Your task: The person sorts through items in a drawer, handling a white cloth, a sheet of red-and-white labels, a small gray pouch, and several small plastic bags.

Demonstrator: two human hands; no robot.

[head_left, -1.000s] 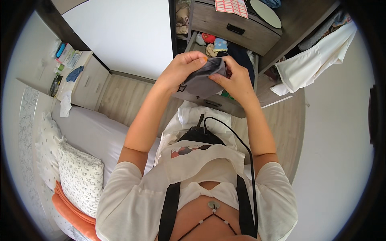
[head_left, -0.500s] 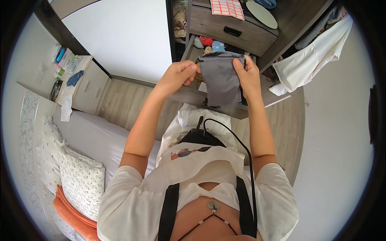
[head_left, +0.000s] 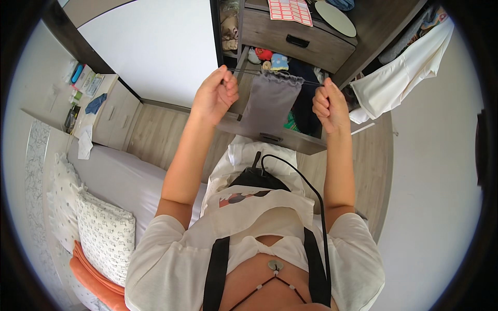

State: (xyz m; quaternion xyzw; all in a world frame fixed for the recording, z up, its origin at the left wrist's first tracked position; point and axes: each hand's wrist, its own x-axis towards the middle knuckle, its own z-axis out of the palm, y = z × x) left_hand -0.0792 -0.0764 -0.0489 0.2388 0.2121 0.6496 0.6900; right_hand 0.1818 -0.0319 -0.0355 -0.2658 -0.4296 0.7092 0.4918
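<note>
A small grey drawstring pouch (head_left: 270, 101) hangs between my two raised hands, its top edge gathered into ruffles. My left hand (head_left: 213, 93) is closed on the dark cord at the pouch's left. My right hand (head_left: 328, 105) is closed on the cord at its right. The cord runs taut and level between them, above an open wooden drawer (head_left: 280, 139).
The open drawer holds folded clothes and small coloured items (head_left: 270, 58). Above it is a closed drawer (head_left: 303, 39) with a sticker sheet. A white shirt (head_left: 399, 83) hangs at right. A bed (head_left: 119, 179) with patterned pillows (head_left: 101, 230) lies at left, by a low cabinet (head_left: 111, 111).
My hands have moved apart and upward. The bundled grey cloth dropped open into a hanging pouch, and the cord pulled taut so its mouth gathered.
</note>
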